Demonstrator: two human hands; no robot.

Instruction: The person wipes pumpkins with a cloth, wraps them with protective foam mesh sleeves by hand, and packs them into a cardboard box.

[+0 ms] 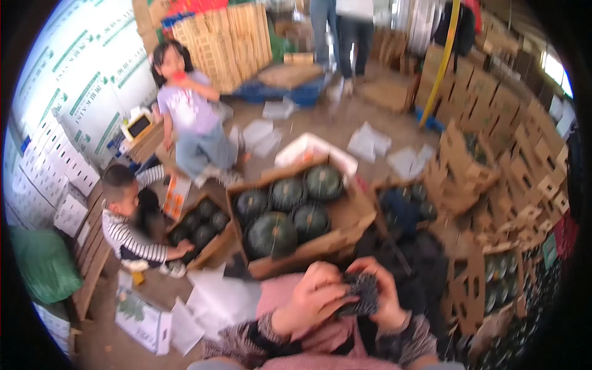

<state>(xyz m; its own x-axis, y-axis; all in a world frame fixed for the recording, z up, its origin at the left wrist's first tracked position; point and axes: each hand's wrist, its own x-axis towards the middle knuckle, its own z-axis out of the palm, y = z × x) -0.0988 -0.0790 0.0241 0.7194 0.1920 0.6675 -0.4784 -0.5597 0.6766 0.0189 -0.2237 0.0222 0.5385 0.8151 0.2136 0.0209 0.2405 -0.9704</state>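
Low in the view, my left hand (pixel 313 301) and my right hand (pixel 385 293) are held together in front of my body, with fingers wrapped round a small dark, rough-textured object (pixel 361 294). What the object is cannot be made out. Just beyond my hands stands an open cardboard box (pixel 354 231) with several dark green round squashes (pixel 271 234) in it. A smaller box (pixel 216 248) of dark green squashes lies to its left. Dark cloth (pixel 419 265) is to the right of my hands.
One person (pixel 132 222) crouches at the smaller box, another (pixel 194 117) kneels behind; two stand at the back. White paper (pixel 225 299) and a printed carton (pixel 143 320) lie left. Stacked cartons (pixel 456 86) and more squash boxes (pixel 465 290) fill the right.
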